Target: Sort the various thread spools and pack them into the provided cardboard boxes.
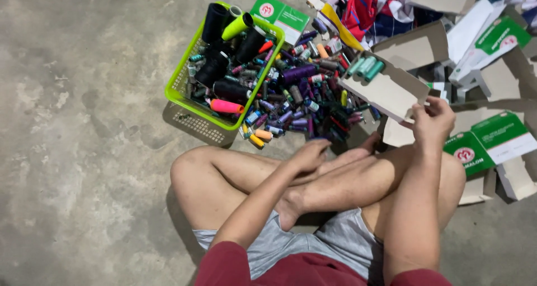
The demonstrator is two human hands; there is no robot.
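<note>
Head view: right hand (432,120) pinches box (386,90) holding three spools (366,68); left hand (309,154) empty, open by pile (313,104), mostly unsorted.

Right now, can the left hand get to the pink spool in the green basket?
Probably yes: the left hand is free, and the pink spool lies uncovered by the green basket wall, with only small spools between.

Concrete floor (84,152), green basket (184,90), thread spools (302,96), flattened cartons (492,140)

Right hand (432,120) grips cardboard box (386,90); left hand (309,154) empty
</note>
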